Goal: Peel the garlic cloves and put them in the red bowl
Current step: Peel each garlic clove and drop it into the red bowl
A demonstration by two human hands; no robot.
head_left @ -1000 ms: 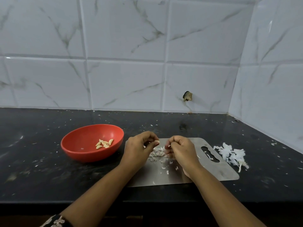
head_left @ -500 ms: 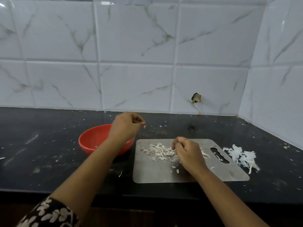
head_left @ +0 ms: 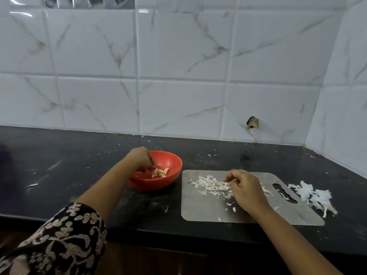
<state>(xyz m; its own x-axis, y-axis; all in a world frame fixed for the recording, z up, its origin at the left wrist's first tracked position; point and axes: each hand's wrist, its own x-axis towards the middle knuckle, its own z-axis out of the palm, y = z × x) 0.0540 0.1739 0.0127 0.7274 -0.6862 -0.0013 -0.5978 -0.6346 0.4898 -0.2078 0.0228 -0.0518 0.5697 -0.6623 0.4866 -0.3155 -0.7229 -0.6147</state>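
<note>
- The left hand reaches into the red bowl. Its fingers are curled downward, with the tips at the peeled garlic cloves. I cannot tell if it holds one.
- The right hand rests on the steel cutting board, fingers curled. Thumb and forefinger pinch a white bit at the edge of the garlic skins; whether it is clove or skin, I cannot tell.
- The bowl stands on the black countertop at 9 o'clock of the board, and a heap of skins lies at 3 o'clock.
- Half a second ago the left hand was raised above the bowl; now it is lower, inside it. The right hand stays at the skins.
</note>
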